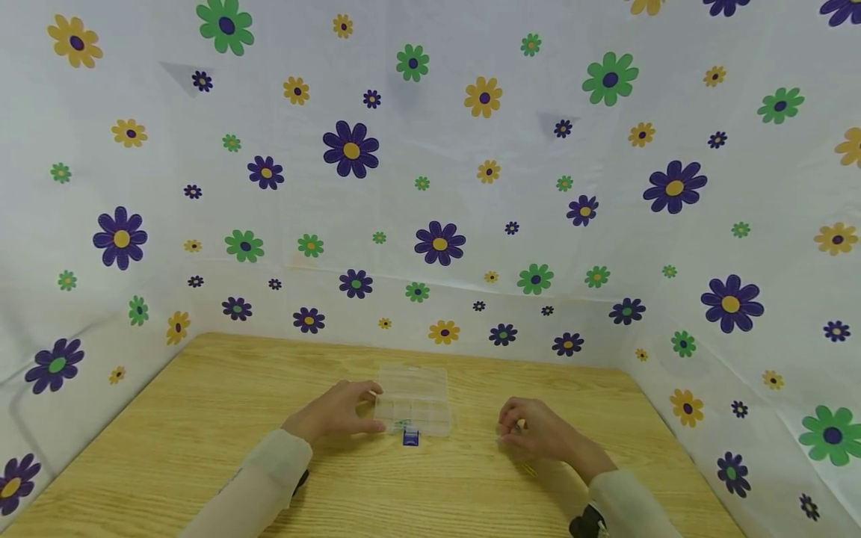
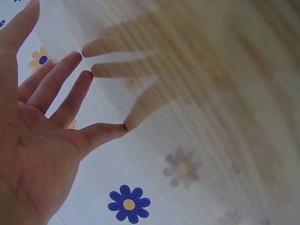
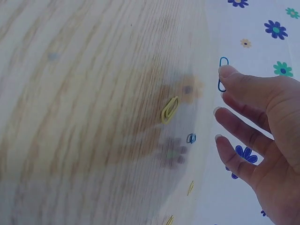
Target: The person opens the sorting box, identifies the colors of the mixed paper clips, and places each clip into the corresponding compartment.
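A clear plastic compartment box [image 1: 430, 413] lies on the table with its lid folded back. Green-blue paper clips [image 1: 402, 424] sit in its front left compartment. My left hand [image 1: 343, 409] is at the box's left side, fingers spread; in the left wrist view its fingertips touch the tabletop and nothing is between them. To the right of the box, my right hand [image 1: 538, 430] pinches a blue paper clip [image 3: 220, 86] between thumb and index finger, the other fingers loosely bent. Below that hand lies a yellow paper clip [image 3: 169, 110].
A small dark blue square piece [image 1: 411, 438] shows at the box's front edge. On the table near the right hand are another blue clip [image 3: 191, 138] and more yellow clips [image 3: 190, 188]. White flowered sheeting [image 1: 437, 187] walls the wooden table [image 1: 377, 493] at the back and sides.
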Demonstrator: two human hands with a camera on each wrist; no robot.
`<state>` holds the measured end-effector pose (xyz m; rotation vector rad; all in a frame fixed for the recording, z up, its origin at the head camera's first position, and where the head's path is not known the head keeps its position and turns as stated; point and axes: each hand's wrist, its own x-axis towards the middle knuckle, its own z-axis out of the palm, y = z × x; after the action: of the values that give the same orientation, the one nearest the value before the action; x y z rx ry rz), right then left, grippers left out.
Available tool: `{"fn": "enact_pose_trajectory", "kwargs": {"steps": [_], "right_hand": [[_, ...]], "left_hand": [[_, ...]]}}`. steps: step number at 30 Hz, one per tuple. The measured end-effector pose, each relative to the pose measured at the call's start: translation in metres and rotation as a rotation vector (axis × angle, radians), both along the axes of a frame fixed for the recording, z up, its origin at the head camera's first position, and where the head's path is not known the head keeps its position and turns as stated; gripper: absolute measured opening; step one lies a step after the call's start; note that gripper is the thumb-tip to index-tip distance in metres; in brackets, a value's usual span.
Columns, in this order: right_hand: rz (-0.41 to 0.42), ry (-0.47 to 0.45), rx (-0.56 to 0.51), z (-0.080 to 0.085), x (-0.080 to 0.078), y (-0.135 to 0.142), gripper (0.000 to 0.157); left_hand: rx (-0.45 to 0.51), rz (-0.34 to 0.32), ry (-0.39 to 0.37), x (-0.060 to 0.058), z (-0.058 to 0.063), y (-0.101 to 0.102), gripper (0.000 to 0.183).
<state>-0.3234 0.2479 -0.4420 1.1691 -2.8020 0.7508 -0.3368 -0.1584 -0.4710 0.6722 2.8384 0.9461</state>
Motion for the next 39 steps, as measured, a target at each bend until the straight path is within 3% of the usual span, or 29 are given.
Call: {"fn": "enact_pose_trajectory", "kwargs": {"steps": [10, 24, 39], "right_hand": [[0.016, -0.011, -0.011, -0.001, -0.003, -0.004, 0.013], [0.001, 0.002, 0.012, -0.002, -0.005, -0.013, 0.013], [0.012, -0.021, -0.014, 0.001, -0.004, -0.021, 0.011]], "left_hand": [[0.011, -0.030, 0.018, -0.003, -0.003, -0.001, 0.067], [0.007, -0.004, 0.010, 0.003, 0.002, 0.001, 0.066], [0.010, -0.024, 0.013, 0.003, 0.003, 0.001, 0.067]]}}
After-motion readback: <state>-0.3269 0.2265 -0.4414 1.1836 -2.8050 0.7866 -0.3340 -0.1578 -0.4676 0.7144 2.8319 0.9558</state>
